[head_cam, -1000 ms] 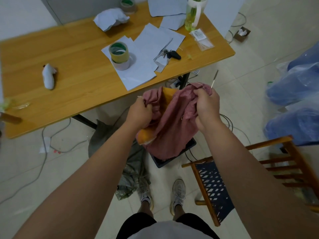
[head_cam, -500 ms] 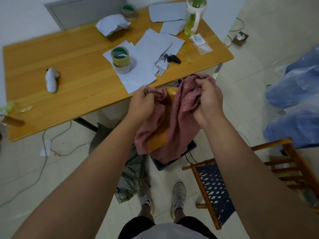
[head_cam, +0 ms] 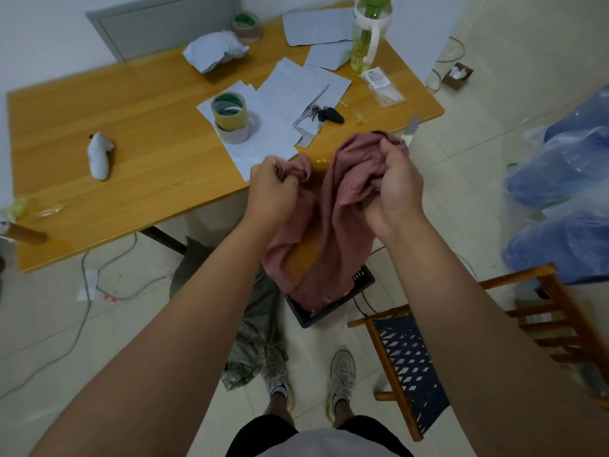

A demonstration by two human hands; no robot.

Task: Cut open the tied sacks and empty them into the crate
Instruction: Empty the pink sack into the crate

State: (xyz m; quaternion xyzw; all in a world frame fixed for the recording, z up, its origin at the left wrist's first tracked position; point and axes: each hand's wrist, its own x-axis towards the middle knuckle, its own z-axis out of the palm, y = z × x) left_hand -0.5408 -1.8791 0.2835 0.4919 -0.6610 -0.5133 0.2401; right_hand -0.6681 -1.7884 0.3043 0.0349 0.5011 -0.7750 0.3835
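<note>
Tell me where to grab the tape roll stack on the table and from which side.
Judging by its pose, take the upper roll of the tape roll stack from straight above, fingers across its outer wall. It lies flat on a second roll, core hole up, on loose paper sheets on the table, so a sideways approach would likely slide it.

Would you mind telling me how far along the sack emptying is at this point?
Done: the pink sack looks already opened. In hand: the left hand and right hand grip its bunched top above the dark crate. Left: the blue bags at the right lie untouched.
</note>
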